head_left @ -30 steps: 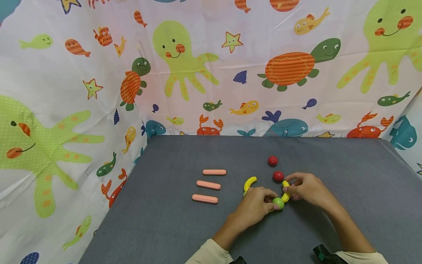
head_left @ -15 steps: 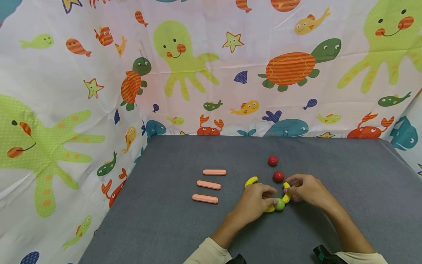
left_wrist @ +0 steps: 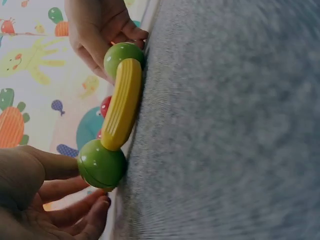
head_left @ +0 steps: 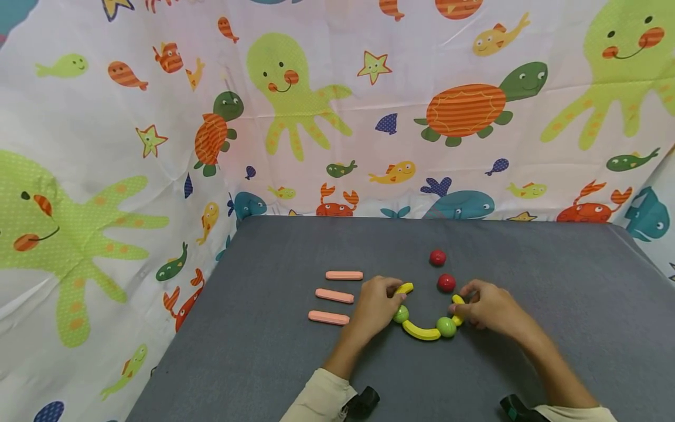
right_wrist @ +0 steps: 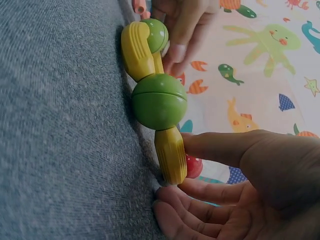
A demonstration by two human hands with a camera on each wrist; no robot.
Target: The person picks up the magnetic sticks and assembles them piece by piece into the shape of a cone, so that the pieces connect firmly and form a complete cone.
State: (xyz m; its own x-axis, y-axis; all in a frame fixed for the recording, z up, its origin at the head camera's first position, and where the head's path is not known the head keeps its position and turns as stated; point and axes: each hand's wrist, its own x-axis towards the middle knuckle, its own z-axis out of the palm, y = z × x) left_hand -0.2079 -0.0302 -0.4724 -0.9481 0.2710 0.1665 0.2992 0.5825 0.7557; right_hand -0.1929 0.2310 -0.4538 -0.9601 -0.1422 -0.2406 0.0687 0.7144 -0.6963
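Observation:
On the grey table lies a U-shaped chain of yellow curved rods and green balls. A middle curved rod joins the left green ball to the right green ball. My left hand pinches the left curved rod above the left ball; in the left wrist view that ball hides most of this grip. My right hand holds the right curved rod between thumb and fingers. Just beyond the chain's open side sit a near red ball and a far red ball.
Three pink straight rods, a far, a middle and a near one, lie left of the chain, close to my left hand. A curtain printed with sea animals hangs behind the grey table and along its left side.
My left hand has let go of the right green ball and moved left and away to the left curved rod, uncovering the middle rod. My right hand stays at the right rod.

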